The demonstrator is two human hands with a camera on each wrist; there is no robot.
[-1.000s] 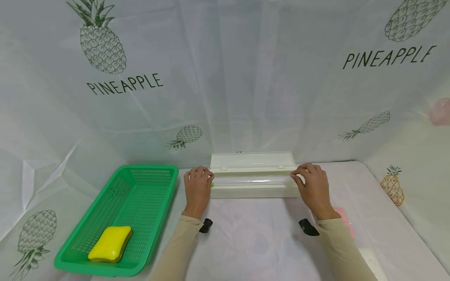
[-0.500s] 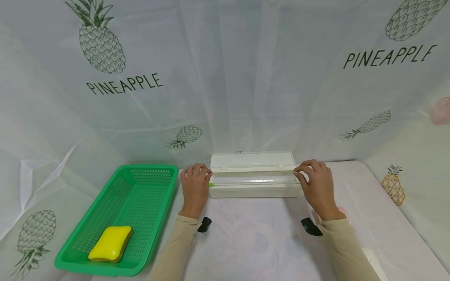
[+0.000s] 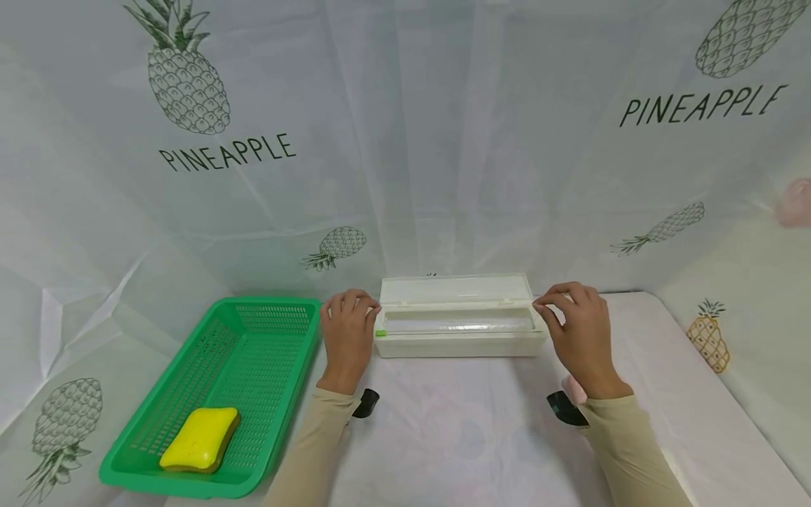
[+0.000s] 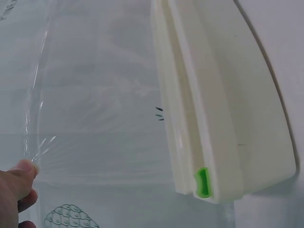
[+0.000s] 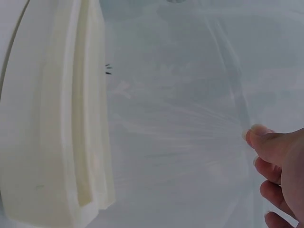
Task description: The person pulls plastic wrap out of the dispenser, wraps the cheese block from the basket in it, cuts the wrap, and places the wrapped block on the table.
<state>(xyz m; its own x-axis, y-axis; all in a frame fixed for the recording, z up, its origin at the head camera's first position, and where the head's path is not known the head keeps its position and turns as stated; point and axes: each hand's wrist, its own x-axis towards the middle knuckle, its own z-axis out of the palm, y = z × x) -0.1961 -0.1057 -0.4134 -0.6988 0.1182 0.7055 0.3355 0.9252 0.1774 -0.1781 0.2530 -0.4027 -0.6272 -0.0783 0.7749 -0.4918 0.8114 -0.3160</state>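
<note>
Both hands are at work here: the left hand (image 3: 347,345) pinches one corner of a clear film (image 4: 95,109) between thumb and fingertip, and over on the other side the right hand (image 3: 579,345) pinches it too, fine creases fanning out from its grip. The film spans the gap between the two hands, taut and nearly invisible — only its shiny bunched edge gives it away in the left wrist view.

Between the hands sits the long white box (image 3: 459,346), lying at the back of the table (image 3: 443,451), its lid (image 3: 456,287) raised behind it and a glossy roll (image 3: 459,324) showing inside. A bright green slider (image 4: 203,183) marks the box's left end, near the left hand.

Off to the person's left stands a green basket (image 3: 253,384), with a yellow sponge (image 3: 199,438) lying in its near end. Something pink (image 3: 573,389) peeks out beside the right wrist — too covered to name. Behind everything hangs a pineapple-print cloth (image 3: 443,141).
</note>
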